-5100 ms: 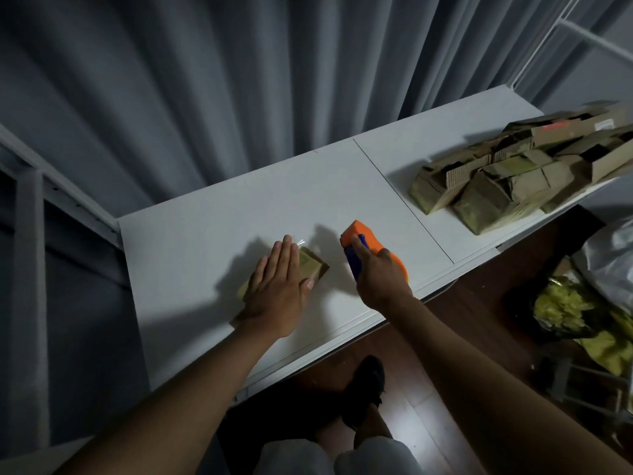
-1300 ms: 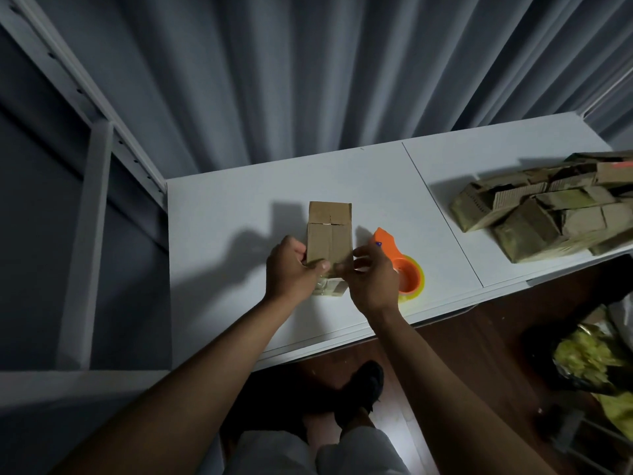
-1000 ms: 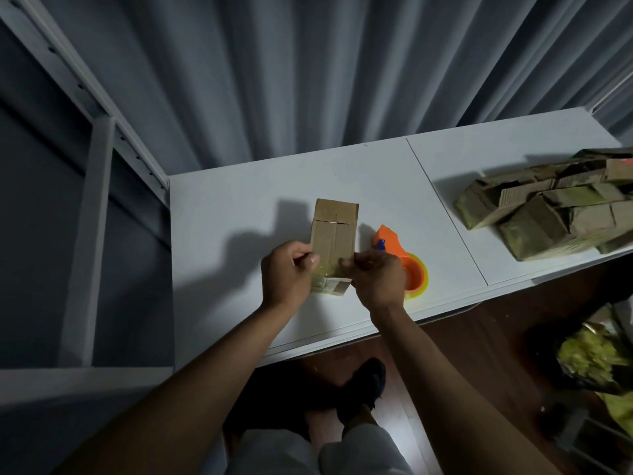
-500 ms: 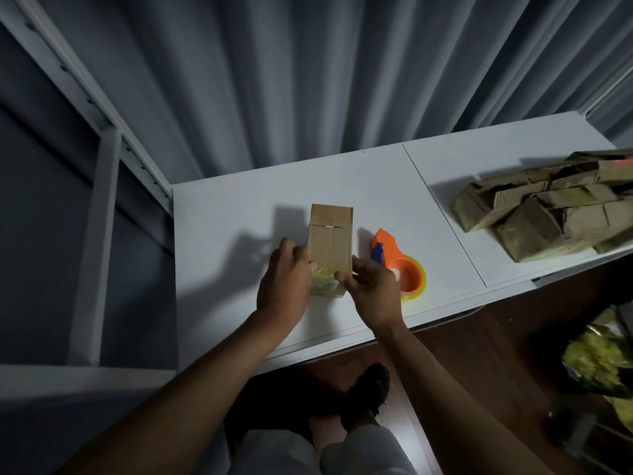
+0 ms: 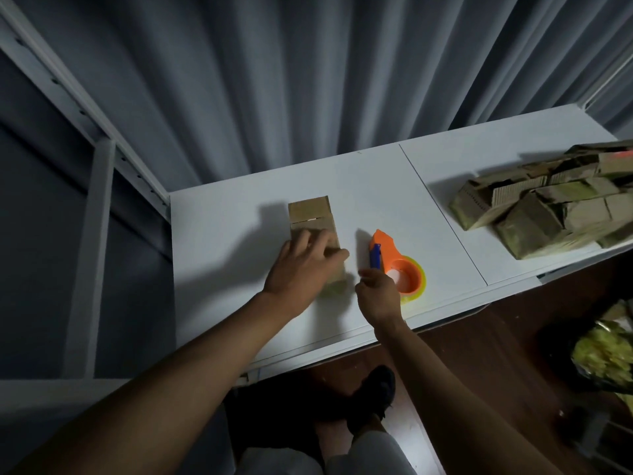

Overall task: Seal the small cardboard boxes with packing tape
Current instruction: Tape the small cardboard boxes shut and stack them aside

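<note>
STEP: pressing tape down on the small cardboard box [image 5: 317,234] | LEFT: my left hand [image 5: 301,265] lies over it, fingers spread and flat; box on the white table [image 5: 376,186] | RIGHT: my right hand [image 5: 378,293] loosely curled, empty, just beside the orange tape dispenser [image 5: 397,265] | NEXT: probably grip the dispenser; tape another seam

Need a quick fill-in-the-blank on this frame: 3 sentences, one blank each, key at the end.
1. The left hand lies flat on the small cardboard ____.
2. The tape dispenser by the right hand has an ____ body with a blue part.
3. The pile of cardboard boxes sits at the ____ end of the white table.

Missing words: box; orange; right
</note>
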